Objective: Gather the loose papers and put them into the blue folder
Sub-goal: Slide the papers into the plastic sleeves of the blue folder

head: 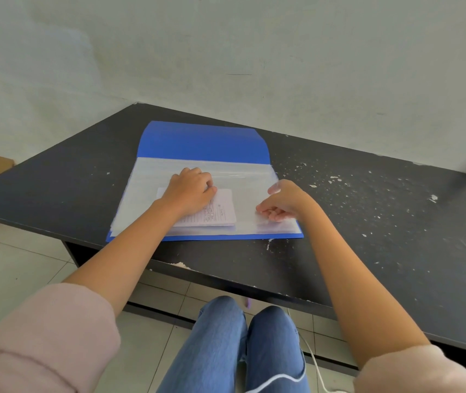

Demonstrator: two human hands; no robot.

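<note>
blue folder (226, 237) open, long axis l-r, flap (203, 143) away, l hand (187, 188) grips papers (224, 208), r hand (285, 199) pinches clear sleeve (248, 177)

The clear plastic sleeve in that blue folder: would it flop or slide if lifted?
Probably floppy: the thin clear plastic sleeve looks filmy and bends where the right hand pinches it. Likely slippery too, given its glossy sheen.

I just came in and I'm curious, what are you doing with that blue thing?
A person sits at a black table with the blue folder open. The left hand, fingers curled, rests on a printed paper lying on it. The right hand pinches a clear sleeve near the corner. Whether the paper is inside a sleeve yet is unclear.
</note>
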